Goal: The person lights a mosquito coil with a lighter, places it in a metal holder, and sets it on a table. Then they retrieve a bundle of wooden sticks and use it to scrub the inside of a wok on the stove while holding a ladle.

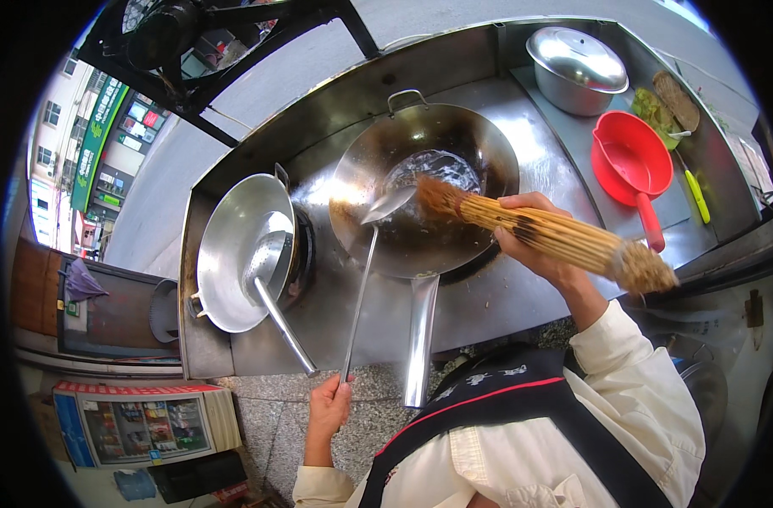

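Observation:
My right hand (532, 235) is closed around a bamboo wok brush (539, 235), its frayed brown bristles over a large wok (373, 140) with liquid in its bottom. In my left hand (330, 401) is the long thin handle of a metal ladle (389, 204); its bowl is at the wok, close beside the bristles. The wok's metal handle (420, 343) points toward me, between my hands. Left of it a silvery two-eared pan (224, 254) holds a perforated metal strainer (269, 254), whose handle sticks out over the rim.
A red plastic dipper (631, 159), a lidded metal pot (577, 70), a yellow-green handled tool (696, 193), a greenish cloth-like item (653, 114) and a brown loofah-like pad (676, 101) lie at the right. The steel stove's raised rim (335, 95) runs along the back. A black metal frame (215, 127) stands beyond.

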Demonstrator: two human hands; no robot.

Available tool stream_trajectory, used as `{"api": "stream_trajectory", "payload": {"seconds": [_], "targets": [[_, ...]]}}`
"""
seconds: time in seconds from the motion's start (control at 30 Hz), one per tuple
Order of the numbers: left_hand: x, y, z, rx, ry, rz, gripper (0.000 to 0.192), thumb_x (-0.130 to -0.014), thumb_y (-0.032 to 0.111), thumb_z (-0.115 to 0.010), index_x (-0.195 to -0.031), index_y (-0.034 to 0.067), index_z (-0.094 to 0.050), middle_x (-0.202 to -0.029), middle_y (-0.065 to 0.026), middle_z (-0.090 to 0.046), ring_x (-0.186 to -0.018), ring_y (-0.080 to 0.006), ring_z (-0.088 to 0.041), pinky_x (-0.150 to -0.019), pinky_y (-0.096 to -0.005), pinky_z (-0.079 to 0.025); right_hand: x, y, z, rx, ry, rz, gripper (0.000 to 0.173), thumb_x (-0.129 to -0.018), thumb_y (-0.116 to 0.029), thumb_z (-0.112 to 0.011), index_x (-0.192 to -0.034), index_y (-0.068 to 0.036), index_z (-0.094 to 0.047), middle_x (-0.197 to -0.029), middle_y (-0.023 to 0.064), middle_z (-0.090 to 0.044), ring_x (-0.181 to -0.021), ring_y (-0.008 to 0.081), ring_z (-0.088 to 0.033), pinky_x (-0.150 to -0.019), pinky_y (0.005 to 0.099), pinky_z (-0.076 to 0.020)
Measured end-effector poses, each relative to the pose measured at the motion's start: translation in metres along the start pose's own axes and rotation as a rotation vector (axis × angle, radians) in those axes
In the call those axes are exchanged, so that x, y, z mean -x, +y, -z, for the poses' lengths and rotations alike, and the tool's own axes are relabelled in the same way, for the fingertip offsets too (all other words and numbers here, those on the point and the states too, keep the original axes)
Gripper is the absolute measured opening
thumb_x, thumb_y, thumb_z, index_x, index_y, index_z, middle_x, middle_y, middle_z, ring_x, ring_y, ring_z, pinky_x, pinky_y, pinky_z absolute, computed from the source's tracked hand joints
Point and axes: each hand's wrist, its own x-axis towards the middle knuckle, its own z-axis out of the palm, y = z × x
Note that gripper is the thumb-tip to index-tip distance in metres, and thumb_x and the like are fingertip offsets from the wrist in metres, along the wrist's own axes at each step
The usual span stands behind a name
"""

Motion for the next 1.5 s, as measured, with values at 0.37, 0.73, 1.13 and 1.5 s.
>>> {"api": "stream_trajectory", "payload": {"seconds": [0.37, 0.73, 1.13, 1.5], "targets": [[-0.001, 0.006, 0.002, 0.051, -0.026, 0.028, 0.023, -0.091, 0.017, -0.051, -0.105, 0.000, -0.057, -0.057, 0.0034, -0.045, -0.042, -0.0031, -0.038, -0.038, -0.0192, -0.029, -0.002, -0.003, 0.015, -0.042, 0.101, 0.197, 0.031, -0.071, -0.007, -0.069, -0.099, -0.007, -0.056, -0.087, 0.0036, -0.061, -0.078, 0.0091, -0.057, -0.071, 0.0240, -0.0476], [-0.008, -0.010, 0.008, -0.536, 0.220, -0.349, 0.027, -0.083, 0.016, -0.059, -0.102, -0.003, -0.059, -0.063, -0.0032, -0.047, -0.059, -0.0070, -0.044, -0.053, -0.0242, -0.038, -0.035, 0.005, -0.002, -0.137, 0.084, 0.137, 0.029, -0.074, -0.013, -0.069, -0.098, -0.006, -0.055, -0.083, 0.0009, -0.058, -0.074, 0.0075, -0.054, -0.068, 0.0228, -0.0457], [-0.007, -0.021, -0.001, -0.233, 0.176, -0.203, 0.021, -0.083, 0.011, -0.057, -0.100, -0.002, -0.060, -0.062, 0.0004, -0.046, -0.058, -0.0055, -0.041, -0.051, -0.0221, -0.035, -0.033, 0.013, 0.000, -0.105, 0.112, 0.074, 0.029, -0.073, -0.011, -0.068, -0.098, -0.006, -0.055, -0.087, 0.0035, -0.059, -0.078, 0.0091, -0.055, -0.072, 0.0246, -0.0468], [-0.007, 0.002, 0.008, -0.455, 0.167, -0.267, 0.020, -0.083, 0.012, -0.058, -0.099, 0.000, -0.061, -0.057, -0.0034, -0.045, -0.053, -0.0074, -0.042, -0.048, -0.0248, -0.035, -0.050, 0.015, 0.001, -0.123, 0.065, 0.070, 0.027, -0.074, -0.010, -0.068, -0.097, -0.006, -0.055, -0.081, 0.0036, -0.061, -0.071, 0.0080, -0.056, -0.065, 0.0238, -0.0476]]}}
